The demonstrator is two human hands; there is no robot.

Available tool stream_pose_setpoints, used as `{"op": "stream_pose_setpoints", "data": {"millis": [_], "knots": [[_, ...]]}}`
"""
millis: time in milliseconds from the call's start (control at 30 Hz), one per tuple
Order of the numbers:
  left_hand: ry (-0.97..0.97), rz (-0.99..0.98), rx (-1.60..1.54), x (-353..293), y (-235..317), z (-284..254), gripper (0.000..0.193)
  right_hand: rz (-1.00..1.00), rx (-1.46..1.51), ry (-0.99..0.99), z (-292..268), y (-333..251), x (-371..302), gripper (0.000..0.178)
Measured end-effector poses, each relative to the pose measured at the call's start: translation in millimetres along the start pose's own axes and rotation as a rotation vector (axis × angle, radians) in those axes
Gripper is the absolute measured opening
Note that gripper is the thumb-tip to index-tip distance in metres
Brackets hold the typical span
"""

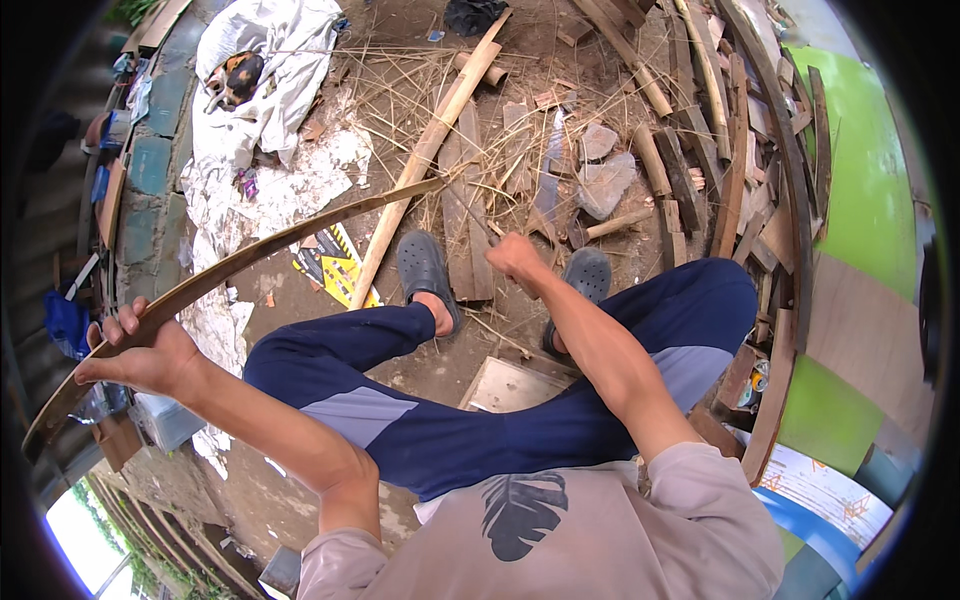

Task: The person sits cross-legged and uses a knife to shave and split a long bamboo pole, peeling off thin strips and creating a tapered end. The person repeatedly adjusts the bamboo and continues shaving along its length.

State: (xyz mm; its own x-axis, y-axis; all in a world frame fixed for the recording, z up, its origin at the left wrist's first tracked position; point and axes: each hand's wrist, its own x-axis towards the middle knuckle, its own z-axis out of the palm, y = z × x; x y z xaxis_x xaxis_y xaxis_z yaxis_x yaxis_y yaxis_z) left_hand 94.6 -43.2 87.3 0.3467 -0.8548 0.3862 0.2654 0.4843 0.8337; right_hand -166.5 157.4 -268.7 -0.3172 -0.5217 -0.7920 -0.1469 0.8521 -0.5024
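A long, slightly bowed bamboo strip (290, 236) runs from the lower left up to the middle of the view. My left hand (150, 352) grips it near its lower end, the fingers on the far side and the thumb on the near side. In my closed right hand (520, 262) is a knife (472, 208), its thin blade pointing up and left. The blade's tip comes close to the strip's far end; whether they touch I cannot tell. Under that end, thin shavings (500, 165) are scattered over a flat plank (466, 240) between my feet.
A pale bamboo pole (420, 160) lies beyond my left foot. Past the plank are a handsaw (548, 185) and stones (606, 185). Stacked wood pieces (745, 150) line the right side. A calico cat (236, 79) is curled on a white cloth (275, 45) at the far left.
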Motion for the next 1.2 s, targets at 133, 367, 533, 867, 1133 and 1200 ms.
{"op": "stream_pose_setpoints", "data": {"millis": [133, 367, 533, 867, 1133, 1200], "knots": [[-0.024, -0.007, -0.005, 6.0, -4.8, -1.0, 0.058, -0.28, -0.161, 0.129, 12.3, -9.8, 1.2, 0.039], [0.043, 0.05, 0.031, 17.3, -15.0, -4.2, 0.059, -0.234, -0.121, 0.016, 8.1, -8.9, 17.8, 0.039], [0.098, 0.065, 0.063, 25.7, -19.3, -10.9, 0.06, -0.229, -0.18, 0.011, -1.6, -5.1, 21.6, 0.035], [0.138, 0.051, 0.059, 33.7, -25.7, -19.6, 0.06, -0.091, -0.166, -0.015, -6.0, 18.3, 40.5, 0.04], [0.222, -0.016, 0.011, 26.7, -23.7, -34.4, 0.057, 0.067, -0.218, -0.234, -37.4, -7.3, 36.5, 0.035], [0.24, -0.016, -0.02, 25.3, -25.4, -49.1, 0.056, 0.098, -0.119, -0.217, -58.9, -17.2, 16.9, 0.036]]}}
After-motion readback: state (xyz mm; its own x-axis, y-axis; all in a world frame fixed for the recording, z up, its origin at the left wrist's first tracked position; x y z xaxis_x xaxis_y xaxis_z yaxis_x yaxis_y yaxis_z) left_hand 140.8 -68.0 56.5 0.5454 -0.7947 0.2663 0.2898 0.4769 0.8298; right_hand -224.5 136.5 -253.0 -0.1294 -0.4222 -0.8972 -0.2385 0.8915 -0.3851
